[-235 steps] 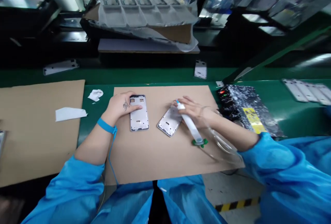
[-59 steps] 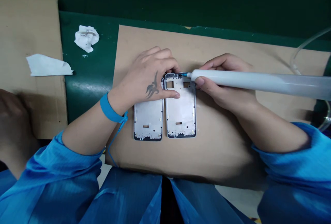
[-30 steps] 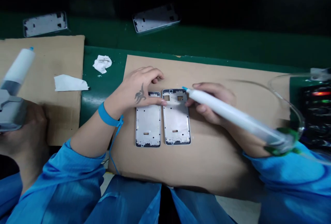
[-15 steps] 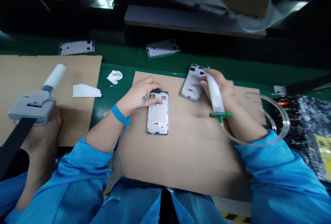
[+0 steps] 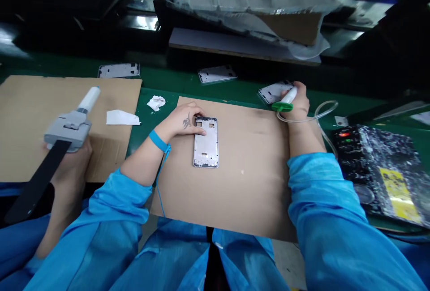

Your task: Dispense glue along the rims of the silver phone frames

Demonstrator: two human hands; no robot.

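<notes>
My left hand (image 5: 179, 123) lies open and palm down, its fingers (image 5: 200, 130) resting across the upper end of a metal phone mid-frame (image 5: 206, 150) without gripping it. That frame sits flat and upright on a cardboard sheet (image 5: 248, 188), which covers part of the green surface (image 5: 168, 80). A blue anti-static wrist strap (image 5: 157, 141) circles my left wrist, and its thin blue cord (image 5: 160, 188) hangs down past the sheet's near edge. My right hand (image 5: 298, 98) is closed around a white dispensing syringe (image 5: 290, 95), held up beyond the far edge of the cardboard. A green fitting (image 5: 281, 107) sits at the syringe's rear, and a clear tube (image 5: 311, 114) loops away from it to the right. A second phone mid-frame (image 5: 271, 92) lies on the green surface just beside that hand; the syringe covers part of it, so I cannot tell whether the two touch. Two more frames (image 5: 118, 70) (image 5: 217, 74) lie farther along the green surface. To the left, on another cardboard sheet (image 5: 30, 125), a co-worker's hand (image 5: 69, 156) holds a grey syringe holder (image 5: 67, 127) with a black strap (image 5: 36, 181). A folded white wipe (image 5: 122, 117) and a crumpled tissue (image 5: 156, 103) lie between that sheet and mine.
</notes>
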